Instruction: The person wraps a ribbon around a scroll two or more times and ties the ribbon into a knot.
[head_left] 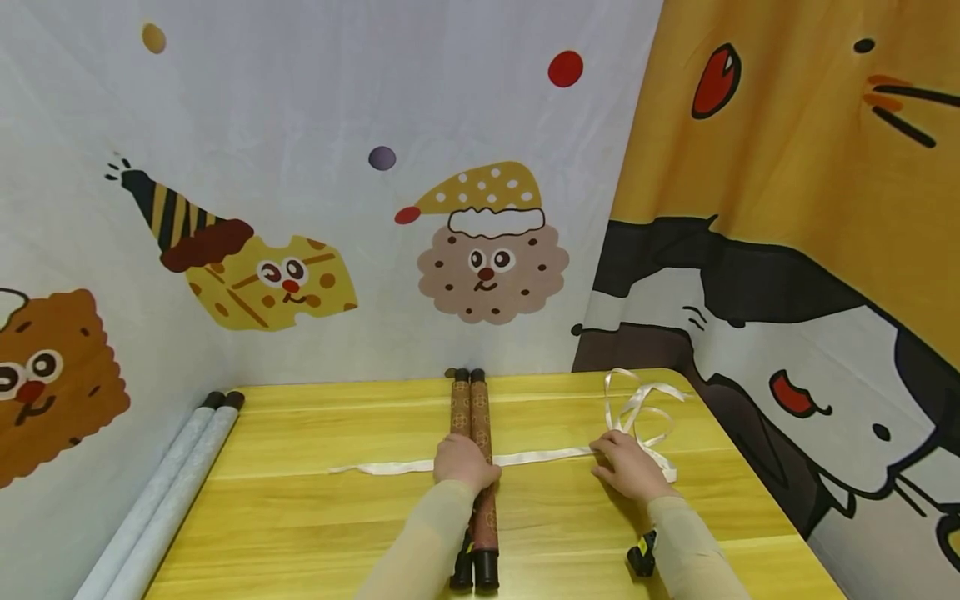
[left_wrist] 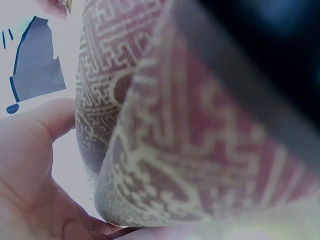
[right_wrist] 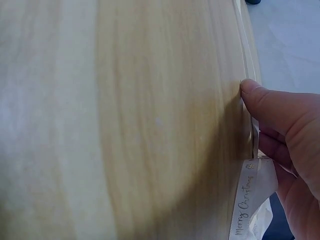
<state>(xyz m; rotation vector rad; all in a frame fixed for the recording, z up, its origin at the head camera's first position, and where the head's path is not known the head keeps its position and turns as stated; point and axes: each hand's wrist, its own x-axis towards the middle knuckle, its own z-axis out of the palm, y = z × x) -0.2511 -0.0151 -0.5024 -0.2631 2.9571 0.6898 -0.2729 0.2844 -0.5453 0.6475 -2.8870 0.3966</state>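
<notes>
At six o'clock two brown rolls (head_left: pixel 486 512), at eight two pale rolls (head_left: pixel 180 500), at four one white ribbon (head_left: pixel 543 457), at five one black-and-yellow object (head_left: pixel 641 558)

Here you've two brown patterned rolls (head_left: pixel 485 517), black-ended, side by side, pointing away from you. Your white "Merry Christmas" ribbon (head_left: pixel 540 457) runs crosswise, apparently beneath them, though the crossing's mostly covered, looping loosely on your right!
</notes>
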